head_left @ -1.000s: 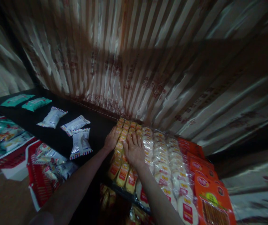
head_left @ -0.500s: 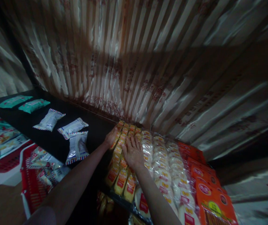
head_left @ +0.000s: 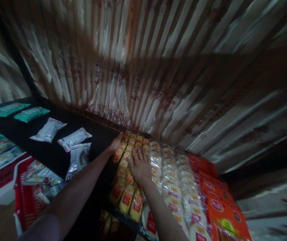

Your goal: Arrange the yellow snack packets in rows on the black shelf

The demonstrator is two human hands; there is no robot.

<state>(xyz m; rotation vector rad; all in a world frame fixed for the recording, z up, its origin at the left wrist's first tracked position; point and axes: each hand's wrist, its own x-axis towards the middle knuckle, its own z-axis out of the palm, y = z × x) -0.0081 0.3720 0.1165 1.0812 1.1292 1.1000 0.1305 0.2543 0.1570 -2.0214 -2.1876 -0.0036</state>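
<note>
My right hand lies flat, fingers spread, on top of rows of small yellow snack packets packed on a dark shelf. My left hand rests against the left edge of those yellow packets, near the back, fingers extended. Neither hand grips anything. To the right of the yellow rows lie rows of white packets with red labels, then orange packets.
On the black shelf to the left lie three white packets with striped edges and two green packets. A striped foil backdrop rises behind. Red boxes of packets stand lower left.
The view has shifted slightly. My left hand slid a little further back along the yellow rows; my right hand stays flat on them.
</note>
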